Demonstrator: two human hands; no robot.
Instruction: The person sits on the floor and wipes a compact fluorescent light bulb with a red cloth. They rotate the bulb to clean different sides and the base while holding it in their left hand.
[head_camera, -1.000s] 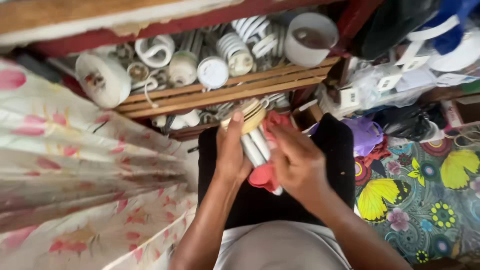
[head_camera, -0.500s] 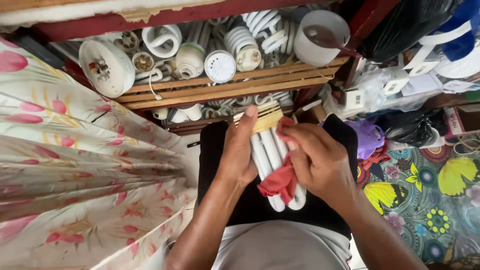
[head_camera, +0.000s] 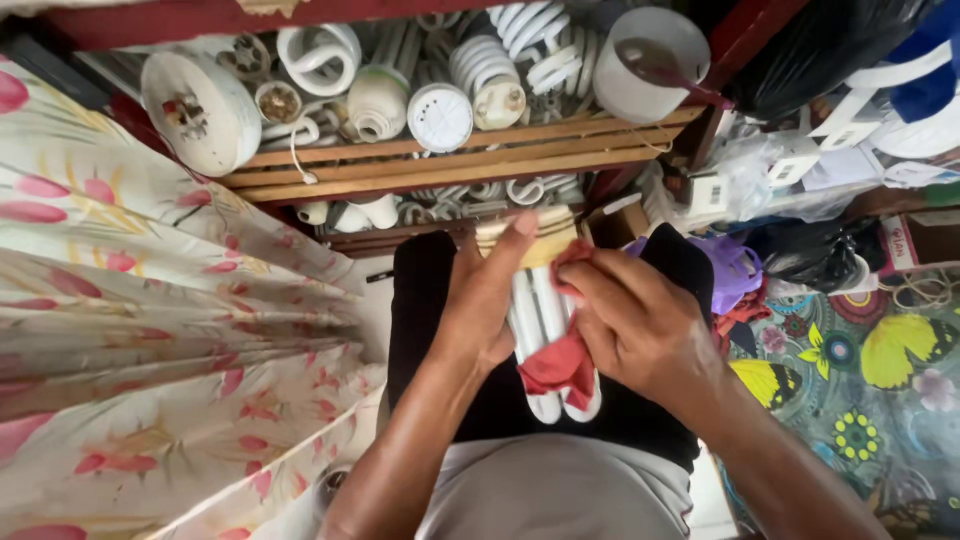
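Left hand (head_camera: 480, 310) fingers closed around a white tube-type lamp (head_camera: 545, 330), thumb up on its cream base. Right hand (head_camera: 640, 325) fingers pinch a red cloth (head_camera: 560, 365) against the tubes, just below the base. Lamp sits between both sets of fingers, base pointing away, tube ends toward the body, over the black-clad lap (cloth covers part of the tubes). Beyond the fingertips: wooden shelf (head_camera: 460, 165) packed with spiral bulbs (head_camera: 480, 65) and a white cup (head_camera: 645, 70). Left of the fingers: floral fabric (head_camera: 150, 350).
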